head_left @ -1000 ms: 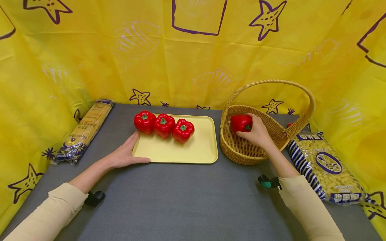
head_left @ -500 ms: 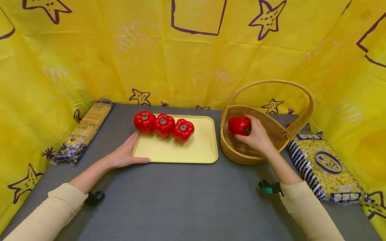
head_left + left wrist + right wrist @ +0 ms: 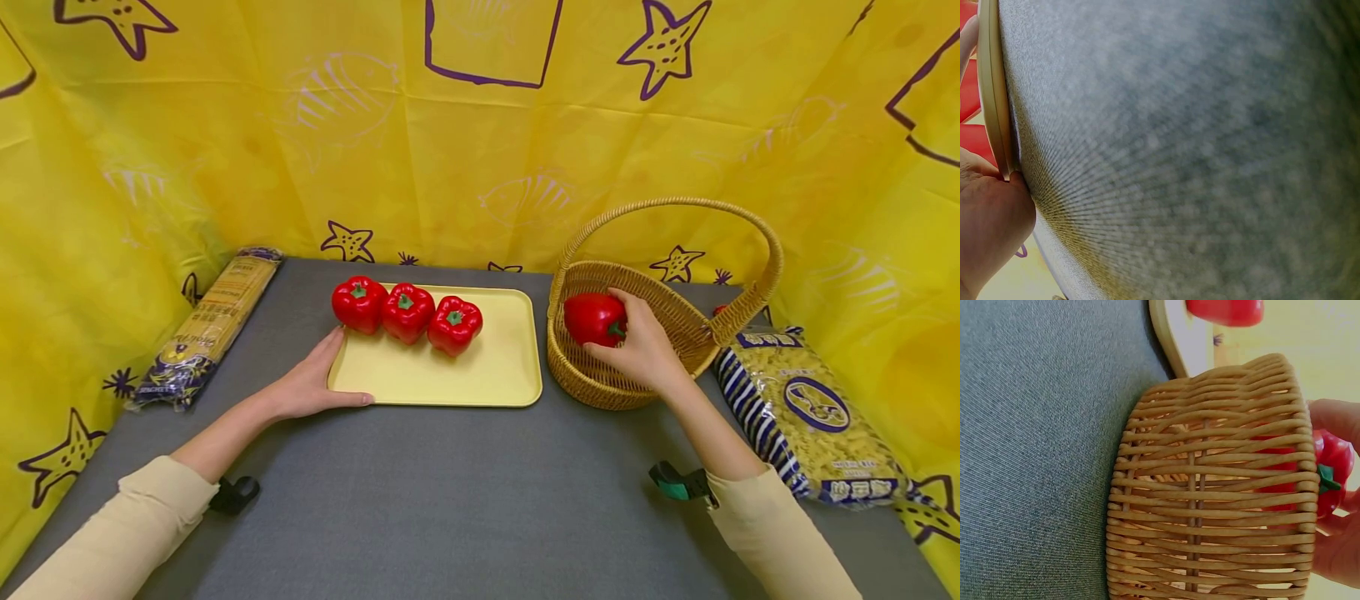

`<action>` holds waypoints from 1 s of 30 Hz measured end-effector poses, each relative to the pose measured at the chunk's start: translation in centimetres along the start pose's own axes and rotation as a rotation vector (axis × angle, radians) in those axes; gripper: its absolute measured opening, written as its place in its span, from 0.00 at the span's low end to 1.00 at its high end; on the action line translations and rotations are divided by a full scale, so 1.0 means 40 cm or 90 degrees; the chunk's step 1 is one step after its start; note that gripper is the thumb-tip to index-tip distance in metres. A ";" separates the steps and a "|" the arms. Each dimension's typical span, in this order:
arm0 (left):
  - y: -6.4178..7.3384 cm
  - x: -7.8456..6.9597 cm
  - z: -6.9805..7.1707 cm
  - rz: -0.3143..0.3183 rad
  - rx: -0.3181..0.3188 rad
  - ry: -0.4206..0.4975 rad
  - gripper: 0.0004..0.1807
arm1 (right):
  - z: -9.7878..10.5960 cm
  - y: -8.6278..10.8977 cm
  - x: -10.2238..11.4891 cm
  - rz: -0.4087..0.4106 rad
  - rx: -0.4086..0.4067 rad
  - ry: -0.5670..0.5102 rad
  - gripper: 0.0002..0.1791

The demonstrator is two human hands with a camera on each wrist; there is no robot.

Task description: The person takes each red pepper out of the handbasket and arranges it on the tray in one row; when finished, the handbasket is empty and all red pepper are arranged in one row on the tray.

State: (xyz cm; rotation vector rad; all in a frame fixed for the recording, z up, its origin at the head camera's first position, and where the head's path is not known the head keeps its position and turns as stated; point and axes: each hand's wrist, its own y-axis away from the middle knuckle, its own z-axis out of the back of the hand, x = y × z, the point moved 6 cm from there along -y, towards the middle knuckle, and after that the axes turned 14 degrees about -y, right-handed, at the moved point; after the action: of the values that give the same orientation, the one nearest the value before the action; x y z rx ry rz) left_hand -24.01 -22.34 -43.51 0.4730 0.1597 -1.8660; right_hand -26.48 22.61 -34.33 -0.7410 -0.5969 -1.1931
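My right hand [image 3: 643, 343] holds a red bell pepper [image 3: 587, 318] sideways inside the wicker basket [image 3: 588, 390], its green stem turned toward the palm. Through the weave in the right wrist view, part of that pepper [image 3: 1334, 453] shows near the basket rim. A pale yellow tray [image 3: 450, 385] bears three upright red bell peppers [image 3: 407, 314] in a slanting row along its upper left. Against the tray's near left corner rests my left hand [image 3: 306, 389], with the thumb straight along the front edge and the fingers on the left side.
A tall arched handle [image 3: 678, 202] rises over the basket. Right of it lies a bag of pasta [image 3: 821, 417], touching or close to the basket. At the far left lies a spaghetti packet [image 3: 217, 321]. A yellow printed cloth [image 3: 465, 150] encloses the grey table [image 3: 442, 492].
My right hand has turned slightly and shifted the held bell pepper a little left and downward within the basket. The left hand, tray and its three peppers stay as they were.
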 end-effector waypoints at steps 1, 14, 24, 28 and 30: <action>0.000 0.001 0.000 0.000 -0.001 0.000 0.71 | 0.001 0.003 0.004 0.004 -0.001 0.002 0.48; -0.001 0.006 -0.003 0.001 -0.001 -0.001 0.71 | 0.009 0.038 0.052 0.024 -0.001 0.014 0.47; -0.002 0.005 -0.001 0.001 0.000 0.005 0.71 | 0.005 0.059 0.109 0.075 0.007 0.012 0.46; -0.002 0.005 -0.002 0.003 0.003 0.005 0.71 | -0.003 0.062 0.133 0.093 0.019 0.002 0.47; -0.002 0.005 -0.002 0.003 0.003 0.005 0.71 | -0.010 0.061 0.146 0.105 0.028 -0.004 0.47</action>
State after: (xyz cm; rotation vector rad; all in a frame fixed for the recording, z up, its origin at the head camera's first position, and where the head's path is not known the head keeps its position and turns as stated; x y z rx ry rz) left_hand -24.12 -22.46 -43.65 0.4836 0.1594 -1.8612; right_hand -22.56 19.26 -30.66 -0.7415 -0.5548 -1.0232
